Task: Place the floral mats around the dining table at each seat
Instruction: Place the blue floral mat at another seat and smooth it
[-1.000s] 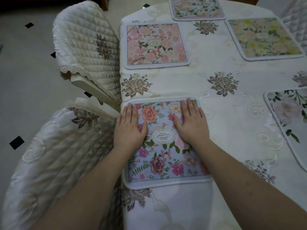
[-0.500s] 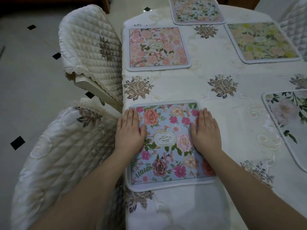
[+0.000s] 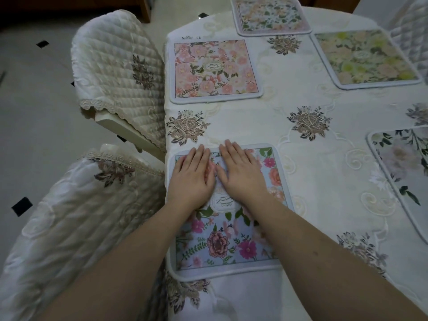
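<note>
A blue floral mat (image 3: 231, 242) lies flat at the table's near left edge. My left hand (image 3: 192, 179) and my right hand (image 3: 240, 174) rest palm-down, side by side, on its far half, fingers stretched and holding nothing. A pink floral mat (image 3: 215, 70) lies further along the left edge. Another pale floral mat (image 3: 271, 17) sits at the far end. A yellow-green floral mat (image 3: 366, 59) lies at the far right, and a white mat with green leaves (image 3: 403, 172) at the right edge.
The table (image 3: 312, 158) wears a cream embroidered cloth. Two chairs with quilted cream covers stand at its left side, one near (image 3: 76, 216) and one further back (image 3: 120, 72). Another quilted chair back (image 3: 410, 26) shows at top right. Pale tiled floor lies left.
My hands have slid together from the mat's sides toward its middle and far edge. The view has shifted slightly.
</note>
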{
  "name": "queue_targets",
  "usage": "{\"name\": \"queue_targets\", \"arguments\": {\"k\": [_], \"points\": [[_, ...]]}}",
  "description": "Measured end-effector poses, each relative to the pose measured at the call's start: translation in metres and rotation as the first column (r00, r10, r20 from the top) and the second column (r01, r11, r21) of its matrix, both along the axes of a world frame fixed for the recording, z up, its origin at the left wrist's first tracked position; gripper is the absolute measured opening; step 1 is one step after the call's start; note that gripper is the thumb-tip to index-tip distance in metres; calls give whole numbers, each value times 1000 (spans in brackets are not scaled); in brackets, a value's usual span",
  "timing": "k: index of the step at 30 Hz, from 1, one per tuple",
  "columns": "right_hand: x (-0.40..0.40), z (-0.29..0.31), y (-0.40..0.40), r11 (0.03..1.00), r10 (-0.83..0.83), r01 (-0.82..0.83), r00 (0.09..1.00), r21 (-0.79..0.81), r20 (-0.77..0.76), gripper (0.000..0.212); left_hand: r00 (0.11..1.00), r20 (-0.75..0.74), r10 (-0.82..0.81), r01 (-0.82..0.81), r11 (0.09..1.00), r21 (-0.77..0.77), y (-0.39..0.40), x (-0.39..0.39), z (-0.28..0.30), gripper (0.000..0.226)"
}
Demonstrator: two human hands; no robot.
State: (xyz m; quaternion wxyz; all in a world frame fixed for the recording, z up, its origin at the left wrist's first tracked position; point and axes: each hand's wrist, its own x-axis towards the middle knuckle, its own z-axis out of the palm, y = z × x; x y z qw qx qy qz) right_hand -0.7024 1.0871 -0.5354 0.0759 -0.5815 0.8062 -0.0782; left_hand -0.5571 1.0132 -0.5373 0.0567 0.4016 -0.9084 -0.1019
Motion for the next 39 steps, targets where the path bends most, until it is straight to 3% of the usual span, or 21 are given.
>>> {"name": "queue_targets", "arguments": {"k": [8, 15, 20, 26, 36, 39], "points": [[-26, 1, 24, 974, -223, 223, 975, 42, 2, 81, 993, 101, 67, -72, 996, 46, -6, 20, 3, 82], [-43, 4, 60, 956, -290, 290, 957, 33, 7, 75, 986, 113, 121, -131, 988, 81, -1, 39, 7, 79], [-54, 9, 85, 940, -340, 339, 940, 39, 16, 61, 984, 149, 98, -118, 985, 125, -6, 52, 12, 65], [-53, 20, 117, 899, -430, 431, 902, 76, -32, 56, 944, 284, 165, -204, 972, 114, -6, 63, 37, 62], [46, 74, 166, 930, -360, 347, 926, 119, 113, 56, 945, 304, -122, 67, 981, 185, 86, 97, 93, 62], [83, 95, 177, 933, -340, 321, 934, 160, 110, 67, 930, 293, -221, 161, 964, 213, 110, 108, 100, 63]]}}
